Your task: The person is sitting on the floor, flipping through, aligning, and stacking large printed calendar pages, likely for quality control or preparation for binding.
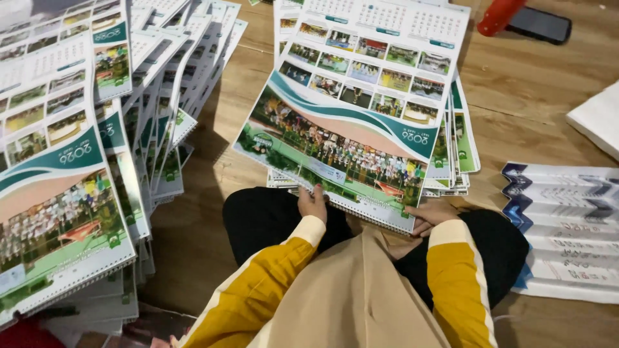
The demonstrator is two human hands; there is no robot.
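Currently both hands are gripping the wire-bound wall calendar by its near edge: left hand and right hand closed on it, over a calendar stack.

Teal-and-white swooshed calendar, yellow-and-cream sleeves

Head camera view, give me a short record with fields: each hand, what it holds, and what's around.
left hand: grips the near spiral-bound edge of the wall calendar
right hand: grips the same edge, further right
under calendar: stack of calendars
left side: fanned calendar pile
right side: blue-and-white folded sheets
far right: phone beside a red object
surface: wooden floor
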